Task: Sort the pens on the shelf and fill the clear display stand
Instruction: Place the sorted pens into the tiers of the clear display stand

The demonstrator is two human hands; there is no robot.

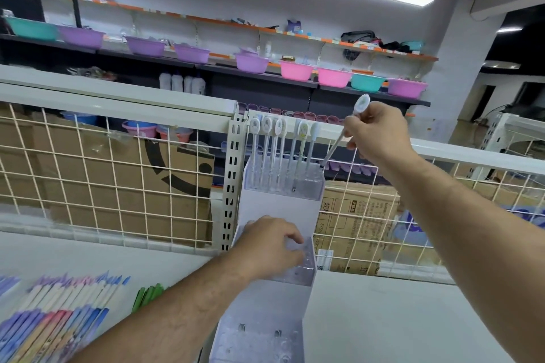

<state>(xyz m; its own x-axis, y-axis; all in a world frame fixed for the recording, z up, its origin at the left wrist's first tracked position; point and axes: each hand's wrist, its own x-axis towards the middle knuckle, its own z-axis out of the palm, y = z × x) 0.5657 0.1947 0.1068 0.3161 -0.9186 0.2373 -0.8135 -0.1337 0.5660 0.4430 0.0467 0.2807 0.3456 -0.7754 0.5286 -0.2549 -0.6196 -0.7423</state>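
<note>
Your right hand (pixel 379 134) pinches a white pen (pixel 343 134), its tip touching the right edge of the clear display stand (pixel 280 215)'s top tier, where six pens (pixel 281 150) stand. Your left hand (pixel 272 244) curls over the middle tier. Bare shelf (pixel 398 318) lies right of the stand.

Top tier crowded on the left
Upright pens (pixel 274 153) fill the stand's (pixel 277 215) top row; its right end and bare shelf (pixel 383 318) stay open.
</note>
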